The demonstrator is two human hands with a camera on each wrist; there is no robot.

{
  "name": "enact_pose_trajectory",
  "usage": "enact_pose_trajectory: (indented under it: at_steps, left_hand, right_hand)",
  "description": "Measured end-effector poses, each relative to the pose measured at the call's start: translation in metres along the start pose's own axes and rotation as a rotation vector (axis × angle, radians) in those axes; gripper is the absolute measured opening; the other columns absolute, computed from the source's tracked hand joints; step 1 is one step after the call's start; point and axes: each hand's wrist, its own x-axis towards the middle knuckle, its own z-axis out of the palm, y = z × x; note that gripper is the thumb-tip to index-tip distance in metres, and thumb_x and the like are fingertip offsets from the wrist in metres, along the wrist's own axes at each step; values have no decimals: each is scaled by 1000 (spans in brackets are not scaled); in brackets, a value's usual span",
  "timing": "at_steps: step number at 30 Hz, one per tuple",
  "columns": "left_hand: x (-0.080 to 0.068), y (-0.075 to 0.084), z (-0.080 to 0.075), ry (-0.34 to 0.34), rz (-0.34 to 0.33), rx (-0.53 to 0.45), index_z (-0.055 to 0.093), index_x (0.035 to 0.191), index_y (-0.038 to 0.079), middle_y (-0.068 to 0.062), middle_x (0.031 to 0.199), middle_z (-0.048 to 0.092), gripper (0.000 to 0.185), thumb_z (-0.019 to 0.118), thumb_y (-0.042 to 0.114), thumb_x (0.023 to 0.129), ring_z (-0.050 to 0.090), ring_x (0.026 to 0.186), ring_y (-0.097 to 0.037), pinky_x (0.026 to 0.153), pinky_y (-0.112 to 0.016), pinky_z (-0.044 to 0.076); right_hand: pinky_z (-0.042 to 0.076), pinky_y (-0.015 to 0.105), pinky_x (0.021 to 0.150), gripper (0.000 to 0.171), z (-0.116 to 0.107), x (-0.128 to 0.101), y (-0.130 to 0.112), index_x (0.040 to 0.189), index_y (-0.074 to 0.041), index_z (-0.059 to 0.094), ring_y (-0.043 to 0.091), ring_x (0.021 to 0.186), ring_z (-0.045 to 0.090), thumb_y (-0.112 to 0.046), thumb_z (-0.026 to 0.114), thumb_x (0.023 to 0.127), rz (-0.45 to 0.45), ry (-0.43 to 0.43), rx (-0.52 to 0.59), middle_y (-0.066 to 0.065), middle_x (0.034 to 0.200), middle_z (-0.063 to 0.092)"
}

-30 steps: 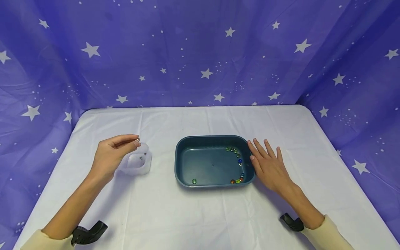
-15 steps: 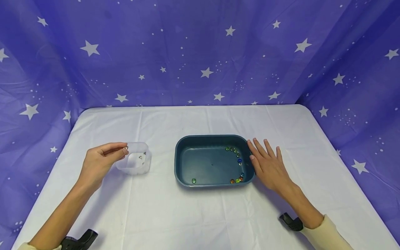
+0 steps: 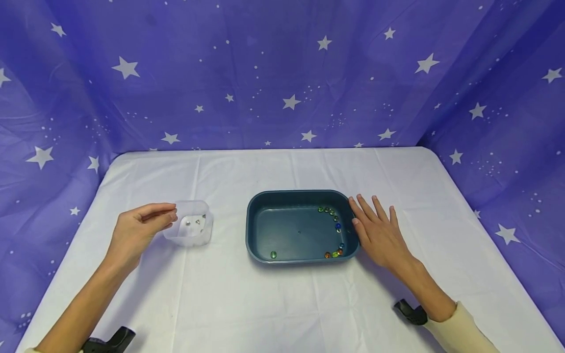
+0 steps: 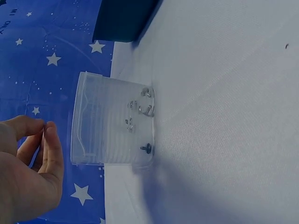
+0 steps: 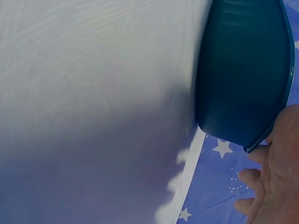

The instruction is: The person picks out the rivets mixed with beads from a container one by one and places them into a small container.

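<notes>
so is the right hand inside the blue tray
No, the right hand lies flat outside the blue tray, against its right rim.

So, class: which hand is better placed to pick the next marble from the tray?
Probably the left hand: it hovers free by the cup, while the right hand lies flat against the tray.

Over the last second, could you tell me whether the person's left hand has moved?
Yes. The left hand has drawn back leftward, from above the clear plastic cup to just beside its left rim.
</notes>
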Motion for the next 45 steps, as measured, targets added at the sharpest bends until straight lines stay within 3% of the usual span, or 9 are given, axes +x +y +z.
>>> enact_pose_trajectory:
  at_steps: [5,9,17,23,30,36,45]
  left_hand:
    - [0,2,1,-6,4,-18,79,102,13,5,91,74,17,73,2,91,71,82,-7,75,-17,54]
    - [1,5,5,-16,15,-37,77,105,6,5,92,74,15,73,2,91,71,82,-9,76,-19,55]
    - [1,11,27,-93,44,-36,73,110,-4,0,95,75,21,73,6,92,71,84,-10,76,-22,56]
    - [1,16,56,-183,38,2,72,111,-1,1,98,74,21,72,11,93,70,88,-14,78,-28,57]
    - [7,25,95,-276,26,-1,67,115,-12,-12,102,72,27,69,3,92,70,91,-17,83,-31,56]
    - [11,31,130,-376,42,-14,71,113,-5,-12,102,72,24,72,6,91,69,94,-32,84,-38,57]
    - [15,36,184,-528,96,11,72,114,0,-10,102,73,23,70,10,94,70,95,-26,84,-40,56]
  right_hand:
    - [2,73,110,52,-1,0,0,159,-16,29,42,149,11,-33,32,110,1,-1,4,12,162,26]
    - [2,72,110,52,0,0,0,159,-16,29,42,149,11,-33,33,110,2,-1,2,12,162,26]
    - [3,73,110,52,-1,0,-1,159,-16,29,42,149,11,-33,32,110,3,-7,-3,12,162,26]
    - [1,71,110,52,0,1,-1,159,-17,28,39,150,9,-35,31,110,10,-15,-1,11,162,25]
    - [5,73,109,52,-1,1,-1,159,-17,28,41,149,11,-35,30,110,12,-23,-17,11,162,25]
    - [5,73,109,52,-2,2,0,159,-17,28,41,149,11,-35,30,110,10,-21,-21,11,162,24]
    - [4,72,110,52,-2,1,0,159,-18,28,41,149,11,-35,31,110,10,-18,-24,10,162,24]
